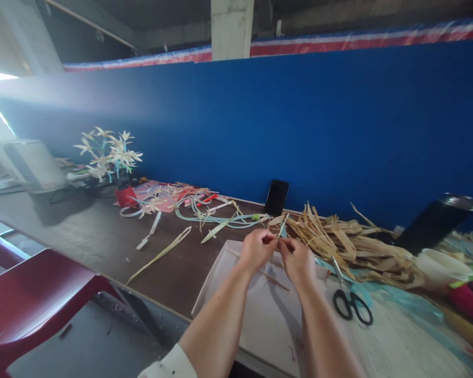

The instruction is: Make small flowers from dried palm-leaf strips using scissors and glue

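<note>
My left hand [257,250] and my right hand [298,259] meet above a shallow white tray [216,273], fingertips pinched close together. Between them is a thin pale strip [285,223], seemingly dried husk, with a light-blue piece beside it; its lower end is hidden by my fingers. Loose narrow strips [275,282] lie in the tray beneath. Just right of my right hand, black-handled scissors [352,305] rest with their blades pointing away. A heap of dried tan husks [339,236] spreads behind and to the right.
A black phone [276,197] leans on the blue partition [319,121]. Left stand white husk flowers [110,153] in a red pot [126,196]; pale-blue cords [185,212] coil nearby. At right are a dark bottle [435,223] and white bowl [443,268]. A red chair [43,299] sits left.
</note>
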Motion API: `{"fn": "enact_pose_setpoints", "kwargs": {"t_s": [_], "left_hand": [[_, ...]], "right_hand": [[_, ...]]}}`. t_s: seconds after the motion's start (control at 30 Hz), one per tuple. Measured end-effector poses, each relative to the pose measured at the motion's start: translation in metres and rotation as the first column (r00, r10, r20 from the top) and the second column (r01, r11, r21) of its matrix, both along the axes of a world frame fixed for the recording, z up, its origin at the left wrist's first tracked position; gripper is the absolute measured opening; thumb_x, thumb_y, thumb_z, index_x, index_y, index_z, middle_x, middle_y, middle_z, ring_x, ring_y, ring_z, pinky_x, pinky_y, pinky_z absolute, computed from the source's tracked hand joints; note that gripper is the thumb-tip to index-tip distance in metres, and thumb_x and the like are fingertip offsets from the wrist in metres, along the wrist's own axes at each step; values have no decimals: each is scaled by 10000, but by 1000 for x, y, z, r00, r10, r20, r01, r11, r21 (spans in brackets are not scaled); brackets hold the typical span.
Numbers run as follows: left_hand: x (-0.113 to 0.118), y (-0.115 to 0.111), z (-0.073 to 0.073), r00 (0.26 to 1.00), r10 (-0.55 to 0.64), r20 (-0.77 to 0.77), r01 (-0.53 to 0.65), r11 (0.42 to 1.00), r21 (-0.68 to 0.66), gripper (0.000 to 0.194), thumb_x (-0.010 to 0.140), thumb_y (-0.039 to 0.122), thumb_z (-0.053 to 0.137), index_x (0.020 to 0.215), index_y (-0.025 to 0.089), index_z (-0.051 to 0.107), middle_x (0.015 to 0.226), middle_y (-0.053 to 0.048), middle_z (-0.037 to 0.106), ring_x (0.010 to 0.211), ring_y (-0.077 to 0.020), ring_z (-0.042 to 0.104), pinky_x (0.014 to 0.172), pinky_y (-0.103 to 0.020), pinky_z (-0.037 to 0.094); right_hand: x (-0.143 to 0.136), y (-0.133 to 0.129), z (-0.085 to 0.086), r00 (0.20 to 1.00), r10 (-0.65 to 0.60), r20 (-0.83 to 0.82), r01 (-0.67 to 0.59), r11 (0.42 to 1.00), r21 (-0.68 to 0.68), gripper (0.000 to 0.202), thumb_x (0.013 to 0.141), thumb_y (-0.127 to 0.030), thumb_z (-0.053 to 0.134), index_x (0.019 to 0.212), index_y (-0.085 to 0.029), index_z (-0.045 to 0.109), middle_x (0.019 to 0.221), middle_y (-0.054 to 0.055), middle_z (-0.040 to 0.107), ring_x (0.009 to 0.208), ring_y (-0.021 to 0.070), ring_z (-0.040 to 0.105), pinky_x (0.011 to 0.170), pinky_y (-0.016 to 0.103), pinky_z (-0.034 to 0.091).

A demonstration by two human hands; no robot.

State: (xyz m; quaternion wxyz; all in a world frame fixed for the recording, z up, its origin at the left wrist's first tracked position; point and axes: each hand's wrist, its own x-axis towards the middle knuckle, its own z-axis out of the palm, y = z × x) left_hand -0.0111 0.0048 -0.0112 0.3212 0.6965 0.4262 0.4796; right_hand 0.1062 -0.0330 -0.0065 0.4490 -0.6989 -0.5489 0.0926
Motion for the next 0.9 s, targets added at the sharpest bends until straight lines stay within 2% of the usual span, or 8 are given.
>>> {"fn": "enact_pose_setpoints", "kwargs": {"t_s": [0.2, 0.33, 0.5, 0.63, 0.77, 0.9], "left_hand": [[-1, 1, 1, 999, -46, 1, 46, 997, -70, 154, 723, 279, 543, 726, 166, 648, 711, -6, 646, 669, -119, 555, 612, -215, 390], [-1, 1, 2, 995, -93, 41, 97, 989, -113, 168, 716, 295, 553, 712, 155, 644, 685, 0, 632, 651, -110, 539, 596, -210, 381], [0, 2, 2, 981, -153, 117, 176, 959, -221, 194, 692, 320, 586, 736, 138, 638, 683, -7, 619, 618, -97, 518, 585, -208, 391], [1, 0, 4, 957, -207, 204, 262, 917, -300, 234, 670, 329, 615, 787, 127, 624, 675, -10, 605, 584, -88, 504, 555, -203, 395], [0, 0, 4, 968, -195, 161, 234, 930, -284, 221, 675, 333, 606, 755, 128, 631, 604, 10, 565, 533, -75, 462, 525, -198, 371], [-1, 3, 1, 977, -175, 121, 201, 946, -255, 202, 687, 313, 581, 755, 135, 648, 651, 2, 596, 573, -84, 494, 559, -202, 389]], "right_hand": [[1, -1, 6, 985, 45, -168, -30, 996, 89, 321, 717, -453, 550, 820, -196, 714, 779, 75, 693, 748, 240, 610, 654, 307, 425], [1, 0, 7, 962, 52, -268, -18, 992, 126, 309, 661, -459, 614, 771, -187, 709, 694, 55, 673, 664, 215, 590, 611, 298, 422], [2, 3, 1, 843, 80, -532, -32, 995, 98, 334, 621, -466, 668, 769, -167, 690, 483, -11, 556, 445, 131, 468, 447, 249, 345], [4, 5, -5, 785, 92, -613, -28, 993, 112, 370, 588, -469, 701, 791, -159, 686, 454, -31, 507, 392, 96, 392, 394, 229, 284], [4, 6, -7, 724, 59, -687, 15, 995, 101, 381, 582, -468, 705, 808, -163, 662, 443, -50, 460, 379, 79, 354, 362, 204, 244], [1, 6, -3, 628, 54, -776, 14, 997, 80, 382, 556, -430, 719, 805, -148, 649, 426, -61, 429, 376, 65, 335, 355, 186, 216]]}}
